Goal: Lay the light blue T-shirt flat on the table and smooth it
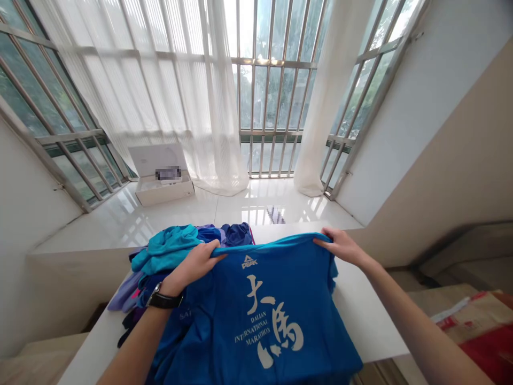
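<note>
A blue T-shirt (224, 299) with white print hangs spread between my hands, its lower part over the white table (372, 310). My left hand (202, 262) is closed on the shirt's upper edge at the left. At the right end of the same edge, my right hand (339, 245) pinches the cloth between thumb and fingers. Just beyond my left hand, a heap of crumpled clothes (172, 246) in turquoise, navy and purple lies on the table. The shirt covers part of the heap and much of the tabletop.
Behind the table is a white window sill (228, 208) with an open white box (164, 192) at its left. Sheer curtains (216, 133) hang before barred windows. A red and tan bag or cloth (481, 326) lies at the lower right.
</note>
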`<state>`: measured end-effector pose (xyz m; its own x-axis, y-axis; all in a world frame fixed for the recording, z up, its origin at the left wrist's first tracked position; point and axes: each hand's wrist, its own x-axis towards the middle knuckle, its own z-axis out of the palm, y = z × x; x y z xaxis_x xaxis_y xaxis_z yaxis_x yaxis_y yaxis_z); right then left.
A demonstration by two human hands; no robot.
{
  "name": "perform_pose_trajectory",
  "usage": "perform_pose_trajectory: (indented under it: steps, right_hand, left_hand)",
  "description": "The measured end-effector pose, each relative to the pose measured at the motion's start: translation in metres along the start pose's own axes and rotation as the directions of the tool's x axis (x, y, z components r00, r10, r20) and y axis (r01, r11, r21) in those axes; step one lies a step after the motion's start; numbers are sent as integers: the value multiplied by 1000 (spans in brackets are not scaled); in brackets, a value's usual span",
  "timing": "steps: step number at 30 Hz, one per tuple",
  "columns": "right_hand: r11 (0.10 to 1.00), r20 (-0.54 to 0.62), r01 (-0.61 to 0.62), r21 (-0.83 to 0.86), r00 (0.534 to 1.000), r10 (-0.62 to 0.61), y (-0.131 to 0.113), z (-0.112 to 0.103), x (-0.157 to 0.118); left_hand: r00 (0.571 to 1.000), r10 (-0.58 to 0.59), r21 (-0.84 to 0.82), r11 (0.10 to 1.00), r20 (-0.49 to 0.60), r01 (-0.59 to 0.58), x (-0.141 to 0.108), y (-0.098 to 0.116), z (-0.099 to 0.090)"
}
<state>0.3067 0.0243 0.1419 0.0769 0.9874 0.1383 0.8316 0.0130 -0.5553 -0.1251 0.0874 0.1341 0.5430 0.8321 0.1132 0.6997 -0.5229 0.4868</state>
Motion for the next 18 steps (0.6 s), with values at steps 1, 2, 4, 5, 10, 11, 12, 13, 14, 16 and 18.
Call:
perform_pose_trajectory:
  steps: [1,2,4,5,10,11,12,13,14,16,18]
  right_hand:
    - [1000,-31,-7,7,999,7,6,5,4]
    - [1000,-66,-17,7,998,17,11,7,9]
    - [999,-154,-45,10,987,46,16,1,21]
    - [998,-206,-63,12,977,64,17,-6,28]
    - [989,-475,-146,39,868,146,3,-49,50]
    - [990,-479,-137,40,867,139,-2,-53,47]
    - [993,-440,-111,37,890,116,-6,-53,41]
    - [997,-357,-73,40,930,82,-9,-50,32]
    - [998,-239,-31,56,970,44,-11,-43,22]
    - [990,5,1,143,1000,-2,-10,-20,-3]
    - [973,105,-45,227,994,21,-3,8,-25]
  left_hand:
    - [1000,5,-27,1000,31,-4,-1,-1,4]
    - [997,9,-50,999,70,-6,-1,0,6]
    - [985,34,-95,995,170,-18,2,4,7]
    - [976,55,-119,992,210,-30,6,7,5]
    - [994,-49,-171,985,-93,32,39,17,4]
    - [980,-86,-181,982,-177,54,43,17,7]
    - [969,-105,-194,979,-222,62,46,18,12]
    - [967,-107,-207,976,-232,59,46,18,18]
    - [972,-98,-227,973,-214,48,43,17,26]
    - [985,-89,-300,953,-145,42,34,15,44]
    - [991,-108,-435,898,-75,65,21,12,59]
